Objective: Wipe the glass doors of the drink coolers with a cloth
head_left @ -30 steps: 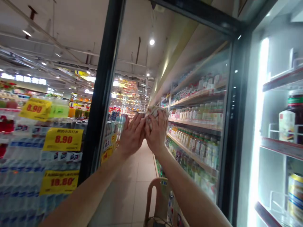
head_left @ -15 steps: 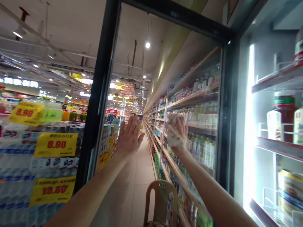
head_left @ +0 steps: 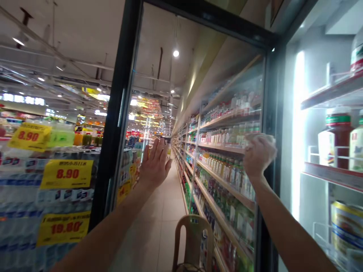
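Note:
A glass fridge door with a black frame stands in front of me, and its pane (head_left: 227, 87) fills the middle of the view. My left hand (head_left: 155, 164) rests flat against the glass with its fingers spread, holding nothing. Further right, my right hand (head_left: 258, 155) presses a crumpled pale cloth (head_left: 259, 138) on the pane, close to the door's right frame (head_left: 268, 113). The cloth is mostly hidden under my fingers.
Lit fridge shelves with bottles (head_left: 336, 138) and tins stand at the right. Shrink-wrapped bottled water (head_left: 51, 196) with yellow price tags fills the left. A beige plastic chair (head_left: 194, 238) shows low in the middle. A tiled aisle lined with shelves runs into the distance.
My right hand has slid right across the glass with the cloth, towards the door's right frame. My left hand has stayed almost in place since moving apart from the right.

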The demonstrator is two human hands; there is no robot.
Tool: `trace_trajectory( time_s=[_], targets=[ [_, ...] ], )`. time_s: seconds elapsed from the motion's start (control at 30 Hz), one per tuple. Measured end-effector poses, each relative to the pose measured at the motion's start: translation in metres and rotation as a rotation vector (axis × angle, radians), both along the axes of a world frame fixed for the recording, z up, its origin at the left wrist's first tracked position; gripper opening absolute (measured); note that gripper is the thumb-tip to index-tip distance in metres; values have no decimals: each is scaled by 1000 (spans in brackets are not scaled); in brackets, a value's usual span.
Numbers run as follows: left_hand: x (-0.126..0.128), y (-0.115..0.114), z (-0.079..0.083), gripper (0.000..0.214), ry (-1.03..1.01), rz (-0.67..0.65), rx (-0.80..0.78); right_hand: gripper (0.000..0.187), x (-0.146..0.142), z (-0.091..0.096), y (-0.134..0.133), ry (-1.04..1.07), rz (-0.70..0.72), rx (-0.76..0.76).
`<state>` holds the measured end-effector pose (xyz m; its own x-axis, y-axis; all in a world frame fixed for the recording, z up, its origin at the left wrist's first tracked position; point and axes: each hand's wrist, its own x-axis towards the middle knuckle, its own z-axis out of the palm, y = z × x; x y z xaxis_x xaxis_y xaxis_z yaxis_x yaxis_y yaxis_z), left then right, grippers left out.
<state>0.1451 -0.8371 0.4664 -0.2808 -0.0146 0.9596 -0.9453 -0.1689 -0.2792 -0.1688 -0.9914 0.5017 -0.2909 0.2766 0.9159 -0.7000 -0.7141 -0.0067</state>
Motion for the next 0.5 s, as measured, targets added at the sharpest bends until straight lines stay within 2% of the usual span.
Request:
trace_trajectory(
  time_s=[0.07, 0.13, 0.2, 0.27, 0.37, 0.43, 0.5],
  targets=[
    [1, 1, 1, 57, -6, -4, -3, 38, 52, -16, 18, 262, -15, -22],
    [2, 2, 1, 56, -16, 5, 2, 38, 101, -39, 35, 382, -19, -39],
    [3, 2, 1, 55, -18, 16, 14, 45, 125, -58, 44, 487, -25, 6],
    [4, 3, 1, 55, -17, 19, 31, 50, 115, -66, 39, 471, -39, 114],
    [4, 2, 0, 56, -10, 8, 30, 50, 55, -57, 7, 209, -33, 314],
    [2, 1, 0, 57, -2, 0, 22, 51, 16, -48, -17, -61, 22, 360],
    [1, 0, 1, 57, 1, -6, 19, 54, 1, -44, -30, -242, 68, 338]
  ],
)
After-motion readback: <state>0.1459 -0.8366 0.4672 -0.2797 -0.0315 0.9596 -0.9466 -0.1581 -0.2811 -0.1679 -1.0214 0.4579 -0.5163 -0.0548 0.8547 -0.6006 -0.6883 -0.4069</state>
